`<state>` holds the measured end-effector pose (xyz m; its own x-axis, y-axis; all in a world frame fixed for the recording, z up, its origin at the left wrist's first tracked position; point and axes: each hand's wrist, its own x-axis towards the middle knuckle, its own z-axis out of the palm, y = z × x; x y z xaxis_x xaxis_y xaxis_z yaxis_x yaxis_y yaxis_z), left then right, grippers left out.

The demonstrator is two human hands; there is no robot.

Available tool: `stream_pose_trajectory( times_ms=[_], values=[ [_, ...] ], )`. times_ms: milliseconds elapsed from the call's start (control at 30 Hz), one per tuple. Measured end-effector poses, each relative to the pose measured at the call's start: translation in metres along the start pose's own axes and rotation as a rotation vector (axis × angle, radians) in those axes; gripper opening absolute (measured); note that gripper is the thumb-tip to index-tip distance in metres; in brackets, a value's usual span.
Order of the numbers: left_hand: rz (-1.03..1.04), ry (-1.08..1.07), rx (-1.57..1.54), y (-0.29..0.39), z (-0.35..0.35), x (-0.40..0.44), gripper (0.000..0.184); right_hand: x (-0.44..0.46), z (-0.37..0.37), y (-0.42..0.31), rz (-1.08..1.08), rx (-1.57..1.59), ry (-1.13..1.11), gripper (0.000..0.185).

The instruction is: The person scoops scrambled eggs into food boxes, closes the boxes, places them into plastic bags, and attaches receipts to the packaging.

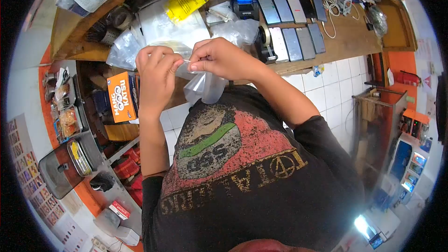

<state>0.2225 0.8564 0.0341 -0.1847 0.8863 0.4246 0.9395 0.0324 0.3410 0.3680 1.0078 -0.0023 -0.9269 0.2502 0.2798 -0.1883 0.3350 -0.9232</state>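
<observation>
In the head view, my left hand [157, 74] and my right hand [226, 58] meet near the table's front edge, fingertips almost touching. Both pinch a thin strip of clear plastic, part of what looks like a clear plastic bag [211, 87] hanging below my right hand in front of my shirt. My left fingers are curled, thumb against forefinger. The right thumb presses on the forefinger. Just beyond the hands lie more clear plastic bags [127, 49] and a stack of white plastic sheets [172, 27].
A yellow plastic packet [189, 3] lies on the stack. Right of it stand a small black printer [244, 5] and a tape dispenser [266, 44]. Several phones [292, 44] form two rows on the wooden table [352, 37], near a white cable [330, 7]. An orange box [122, 97] stands at left.
</observation>
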Motion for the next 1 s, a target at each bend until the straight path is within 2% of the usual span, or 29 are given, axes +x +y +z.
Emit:
stream_pose_trajectory(
  times_ms=[33,100,133,200,233,267,300,333,400,433,467,533,633,767,833,900,1000],
  values=[
    [0.001,-0.003,-0.002,0.006,0.002,-0.001,0.017,-0.002,0.003,0.000,0.003,0.001,0.002,0.020],
    [-0.124,0.278,0.046,0.021,0.005,-0.002,0.018,-0.005,0.008,0.000,0.179,0.075,0.102,0.017],
    [-0.124,0.277,0.046,0.022,0.007,-0.007,0.018,-0.006,0.013,0.002,0.180,0.076,0.102,0.017],
    [-0.232,0.364,-0.032,0.023,0.017,-0.024,0.017,-0.009,0.025,0.011,0.389,0.312,0.185,0.020],
    [-0.341,0.282,-0.174,0.027,0.021,-0.032,0.013,-0.011,0.028,0.014,0.386,0.312,0.178,0.020],
    [-0.347,0.288,-0.168,0.026,0.031,-0.040,0.013,-0.012,0.032,0.018,0.433,0.241,0.193,0.021],
    [-0.454,0.250,-0.373,0.023,0.043,-0.050,0.016,-0.012,0.036,0.021,0.478,0.170,0.203,0.022],
    [-0.561,0.215,-0.578,0.022,0.050,-0.056,0.019,-0.013,0.039,0.022,0.473,0.173,0.183,0.022],
    [-0.567,0.227,-0.603,0.025,0.055,-0.064,0.020,-0.019,0.043,0.024,0.512,0.251,0.187,0.026],
    [-0.554,0.224,-0.643,0.027,0.055,-0.065,0.021,-0.020,0.046,0.025,0.518,0.443,0.185,0.022],
    [-0.563,0.240,-0.634,0.029,0.051,-0.066,0.021,-0.021,0.048,0.024,0.513,0.444,0.166,0.022],
    [-0.657,0.191,-0.711,0.032,0.042,-0.068,0.021,-0.021,0.050,0.022,0.431,0.576,0.173,0.019],
    [-0.681,0.236,-0.880,0.033,0.043,-0.073,0.026,-0.021,0.054,0.024,0.535,0.496,0.155,0.019],
    [-0.732,0.263,-1.003,0.036,0.045,-0.080,0.023,-0.016,0.062,0.020,0.510,0.376,0.150,0.026],
    [-0.764,0.268,-1.026,0.030,0.051,-0.086,0.022,-0.014,0.063,0.017,0.648,0.298,0.132,0.026],
    [-0.791,0.273,-1.048,0.024,0.054,-0.089,0.020,-0.013,0.064,0.017,0.598,0.341,0.135,0.024],
    [-0.877,0.399,-0.984,0.022,0.056,-0.089,0.016,-0.018,0.067,0.019,0.507,0.390,0.153,0.021]
  ],
)
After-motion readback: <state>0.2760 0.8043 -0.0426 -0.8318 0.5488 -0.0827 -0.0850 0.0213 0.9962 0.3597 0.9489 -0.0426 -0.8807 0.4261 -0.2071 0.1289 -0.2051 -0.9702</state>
